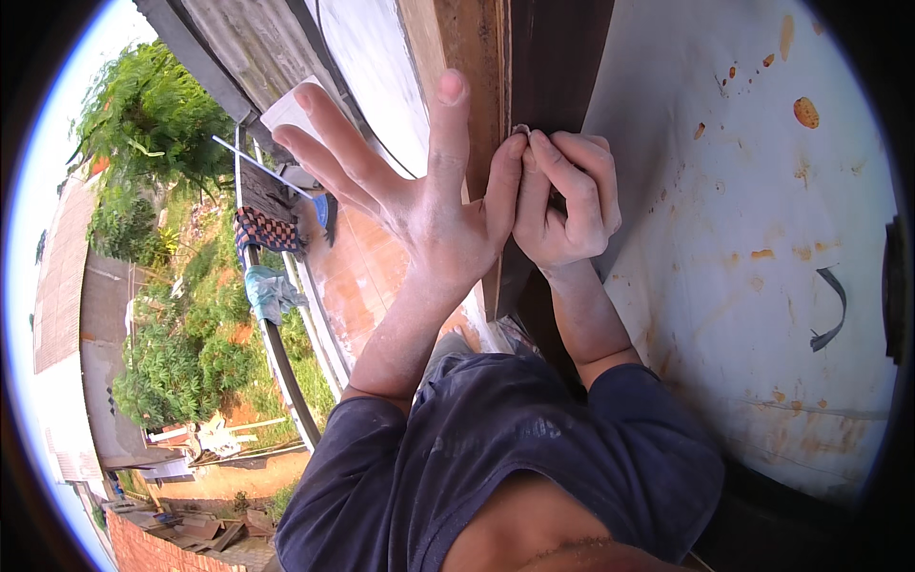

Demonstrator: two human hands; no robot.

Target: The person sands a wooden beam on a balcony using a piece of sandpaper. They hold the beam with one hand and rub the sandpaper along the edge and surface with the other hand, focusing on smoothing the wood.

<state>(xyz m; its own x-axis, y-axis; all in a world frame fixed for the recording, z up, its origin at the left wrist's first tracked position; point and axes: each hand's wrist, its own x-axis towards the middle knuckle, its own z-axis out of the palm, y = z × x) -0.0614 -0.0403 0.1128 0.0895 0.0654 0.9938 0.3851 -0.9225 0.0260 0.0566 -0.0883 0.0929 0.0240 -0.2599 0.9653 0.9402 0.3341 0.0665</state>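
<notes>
My left hand (443,193), dusted with pale powder, is spread with its fingers apart and its back towards me. Its thumb tip meets the fingertips of my right hand (568,193), whose thumb and forefinger pinch together while the other fingers curl in. A tiny whitish bit (522,129) shows at that meeting point; what it is cannot be made out. Behind two left fingertips appears a flat white rectangular piece (289,113); whether those fingers hold it is unclear. Both hands are in front of a wooden frame (468,43) and a dark brown panel (557,57).
On the right stands a stained whitish wall (722,236) with a dark strip (833,311) on it. Orange floor tiles (364,257) lie below, left of the frame. A railing (275,350) carries a checkered cloth (266,229) and a light-blue cloth (271,293); greenery grows beyond.
</notes>
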